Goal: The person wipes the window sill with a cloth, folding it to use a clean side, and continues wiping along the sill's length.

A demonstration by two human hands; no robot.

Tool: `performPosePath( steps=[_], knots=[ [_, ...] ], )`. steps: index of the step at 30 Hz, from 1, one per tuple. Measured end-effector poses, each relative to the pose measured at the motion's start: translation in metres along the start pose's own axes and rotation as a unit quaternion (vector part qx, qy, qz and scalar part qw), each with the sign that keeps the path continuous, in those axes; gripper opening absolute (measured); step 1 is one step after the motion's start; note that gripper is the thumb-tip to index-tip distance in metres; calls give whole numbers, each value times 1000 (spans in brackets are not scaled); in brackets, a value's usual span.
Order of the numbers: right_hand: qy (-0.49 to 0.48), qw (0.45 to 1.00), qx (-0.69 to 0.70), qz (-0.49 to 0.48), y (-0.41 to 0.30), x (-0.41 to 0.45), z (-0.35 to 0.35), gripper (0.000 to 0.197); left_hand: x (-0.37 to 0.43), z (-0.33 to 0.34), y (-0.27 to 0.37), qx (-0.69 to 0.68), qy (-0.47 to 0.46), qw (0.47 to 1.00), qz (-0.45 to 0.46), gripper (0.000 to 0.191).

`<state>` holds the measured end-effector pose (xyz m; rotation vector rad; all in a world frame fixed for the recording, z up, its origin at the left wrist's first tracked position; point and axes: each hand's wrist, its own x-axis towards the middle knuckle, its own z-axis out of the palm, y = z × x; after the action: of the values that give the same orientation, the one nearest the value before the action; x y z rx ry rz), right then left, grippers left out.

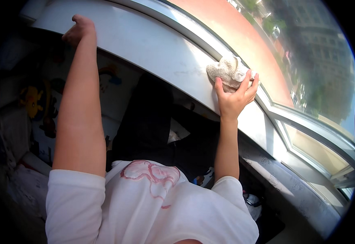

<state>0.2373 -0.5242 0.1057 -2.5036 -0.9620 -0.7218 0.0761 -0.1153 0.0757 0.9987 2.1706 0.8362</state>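
Observation:
My right hand [234,99] is pressed over a bunched beige terry cloth [221,73], thumb on one side and fingers spread across the other. Part of the cloth shows a smooth white patch. It lies where the white windowsill [153,50] meets the window frame [201,38]. Far to the left, my left hand [82,29] is at the sill's front edge with the wrist bent. Its thumb side faces up, and most of its fingers are hidden from me, so their grip on the edge is unclear.
Beyond the window glass [311,52] are a reddish surface, trees and a building. A side window section [317,146] stands at the right. Below the sill, my dark-trousered legs [147,122] are in shadow, near a yellow cartoon figure [32,99] and a patterned ledge [284,183].

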Motion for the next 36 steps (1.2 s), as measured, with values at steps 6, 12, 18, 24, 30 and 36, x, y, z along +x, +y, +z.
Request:
performPosePath(
  steps=[6, 12, 18, 24, 30, 36],
  knots=[
    [68, 994, 50, -65, -8, 12, 23, 66, -13, -7, 7, 45, -13, 999, -4, 72],
    [95, 983, 122, -97, -28, 26, 41, 49, -11, -9, 4, 21, -15, 1000, -4, 73],
    [98, 958, 234, -133, -84, 48, 70, 39, -12, -10, 8, 4, -19, 1000, -4, 72],
    [157, 909, 358, -146, -185, 84, 128, 38, -16, -7, 8, -7, -19, 1000, 5, 71],
    [113, 905, 394, -117, -206, 91, 136, 38, -26, -6, 11, -6, -12, 1000, -5, 70],
    [72, 941, 318, -85, -124, 69, 88, 28, -9, -6, 8, -10, 21, 1000, -14, 73]
  ],
)
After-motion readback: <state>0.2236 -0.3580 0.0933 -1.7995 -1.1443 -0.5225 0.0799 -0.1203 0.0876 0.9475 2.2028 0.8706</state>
